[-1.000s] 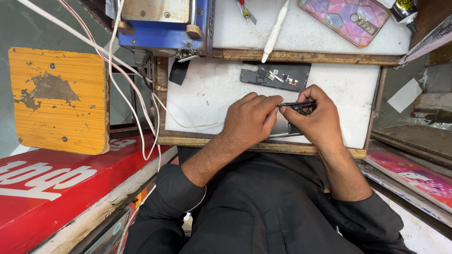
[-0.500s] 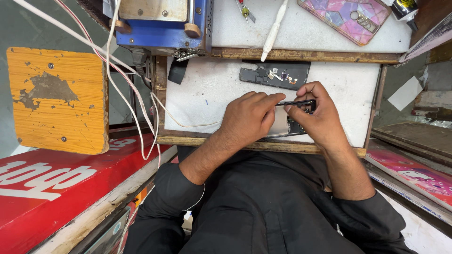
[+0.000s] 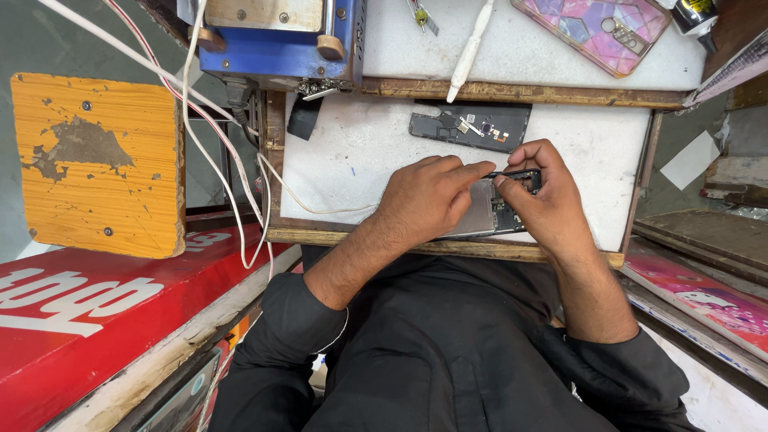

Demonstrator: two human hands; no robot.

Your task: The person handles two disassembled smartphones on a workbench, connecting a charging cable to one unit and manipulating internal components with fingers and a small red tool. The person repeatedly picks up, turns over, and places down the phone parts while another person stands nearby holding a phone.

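My left hand [image 3: 428, 200] lies curled over the opened phone [image 3: 488, 212], its forefinger stretched to the top edge, pressing the flat metal body down. My right hand [image 3: 544, 204] pinches that same dark plastic edge between thumb and fingertips. The phone rests near the front lip of the scuffed white tabletop [image 3: 344, 160], which is framed in worn wood. Just beyond my knuckles sits a dark rectangular back panel [image 3: 468, 126] with small parts on it. Further off lie a glossy pink patterned phone case [image 3: 592, 28] and a thin white tool [image 3: 470, 48].
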